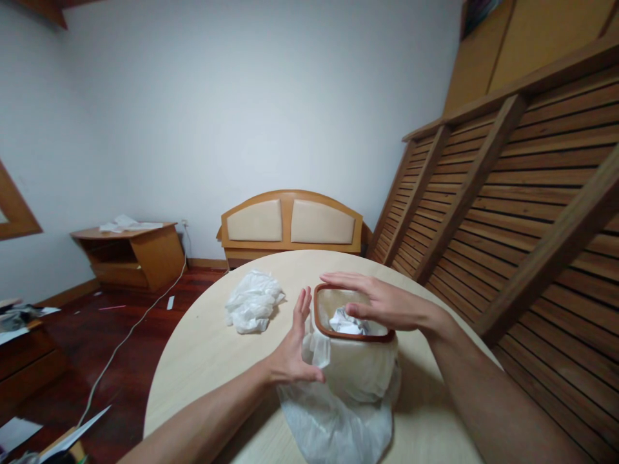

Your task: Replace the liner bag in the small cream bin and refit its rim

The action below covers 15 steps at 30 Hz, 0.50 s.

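Note:
A small cream waste bin (360, 367) with a brown rim stands on a round pale wooden table (203, 361). Crumpled white paper lies inside it, and a thin white plastic bag (333, 419) hangs over its side onto the table. My left hand (293, 345) is flat against the bin's left side, fingers stretched upward, thumb on the bag. My right hand (382, 303) hovers flat over the rim, fingers extended and together. A second crumpled white plastic bag (252, 301) lies on the table to the left of the bin.
A wooden slatted bed frame (507, 193) leans against the right wall. A padded headboard (291, 222) stands behind the table. A low wooden cabinet (130, 254) with papers is at the left wall. A white cable (126, 338) and paper scraps lie on the dark red floor.

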Available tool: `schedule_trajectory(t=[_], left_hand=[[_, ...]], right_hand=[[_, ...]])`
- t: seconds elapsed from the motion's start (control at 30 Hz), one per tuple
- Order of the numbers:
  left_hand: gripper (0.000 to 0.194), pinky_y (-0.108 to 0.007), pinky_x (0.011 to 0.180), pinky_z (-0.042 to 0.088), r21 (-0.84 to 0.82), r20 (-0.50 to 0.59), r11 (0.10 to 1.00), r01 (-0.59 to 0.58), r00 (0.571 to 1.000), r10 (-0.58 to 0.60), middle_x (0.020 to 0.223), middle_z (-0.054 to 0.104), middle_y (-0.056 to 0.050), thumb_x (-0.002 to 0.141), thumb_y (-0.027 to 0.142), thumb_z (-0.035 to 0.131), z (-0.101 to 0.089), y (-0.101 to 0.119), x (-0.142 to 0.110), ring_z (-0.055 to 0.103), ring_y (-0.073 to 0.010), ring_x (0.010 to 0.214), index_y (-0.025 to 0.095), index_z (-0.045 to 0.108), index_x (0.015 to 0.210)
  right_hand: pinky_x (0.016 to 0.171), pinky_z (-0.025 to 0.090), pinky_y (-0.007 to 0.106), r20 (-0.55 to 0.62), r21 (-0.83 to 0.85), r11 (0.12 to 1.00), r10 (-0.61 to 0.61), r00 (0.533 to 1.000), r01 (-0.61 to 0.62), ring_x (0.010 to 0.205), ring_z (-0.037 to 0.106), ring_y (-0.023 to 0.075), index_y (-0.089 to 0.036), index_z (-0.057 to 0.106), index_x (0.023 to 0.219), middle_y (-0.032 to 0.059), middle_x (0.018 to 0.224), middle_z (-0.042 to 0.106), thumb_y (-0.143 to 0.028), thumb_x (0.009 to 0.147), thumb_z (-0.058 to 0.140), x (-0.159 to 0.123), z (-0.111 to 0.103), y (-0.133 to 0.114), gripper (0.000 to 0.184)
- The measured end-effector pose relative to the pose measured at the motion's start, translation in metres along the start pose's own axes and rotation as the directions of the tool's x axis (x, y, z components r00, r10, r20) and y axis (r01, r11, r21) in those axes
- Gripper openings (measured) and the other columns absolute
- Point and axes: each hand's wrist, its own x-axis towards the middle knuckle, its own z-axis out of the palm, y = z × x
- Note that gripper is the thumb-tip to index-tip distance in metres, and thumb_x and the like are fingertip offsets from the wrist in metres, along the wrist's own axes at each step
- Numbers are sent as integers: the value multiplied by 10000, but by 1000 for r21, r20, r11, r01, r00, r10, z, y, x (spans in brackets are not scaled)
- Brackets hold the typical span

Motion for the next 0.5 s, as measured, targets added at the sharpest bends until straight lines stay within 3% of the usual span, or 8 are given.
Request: schedule_trajectory(t=[0.1, 0.2, 0.4, 0.5], left_hand=[[1194, -595, 1240, 83, 34, -67, 987, -160, 985, 162, 1694, -4, -141, 721, 830, 614, -11, 14, 9, 56, -386, 1551, 299, 4, 1600], [928, -575, 1235, 166, 103, -83, 986, -133, 986, 141, 1688, 115, -120, 860, 726, 553, -18, 30, 22, 178, -367, 1535, 303, 165, 1590], [947, -557, 1253, 170, 249, 59, 968, -34, 998, 20, 1650, 251, -138, 825, 641, 681, -12, 56, 41, 252, -370, 1509, 251, 254, 1574], [922, -542, 1246, 223, 267, 76, 963, -34, 997, 14, 1616, 317, -143, 821, 636, 689, -6, 58, 43, 319, -359, 1479, 255, 285, 1557]], right_hand=[[1241, 194, 546, 24, -19, 998, 57, 998, -56, 1495, 297, 339, -272, 479, 1498, 65, 1617, 362, -700, 887, 559, -15, -14, 7, 750], [1241, 190, 552, 72, -20, 994, 104, 992, -103, 1504, 273, 347, -258, 443, 1521, 82, 1635, 322, -700, 866, 589, -29, -20, 14, 803], [1230, 215, 548, 65, -14, 998, 63, 996, -62, 1500, 276, 360, -244, 412, 1536, 122, 1646, 282, -656, 699, 793, -46, -10, 24, 1007], [1228, 218, 546, 13, -43, 999, 11, 1000, -10, 1497, 283, 354, -227, 459, 1507, 141, 1630, 309, -631, 673, 824, -51, -5, 26, 995]])
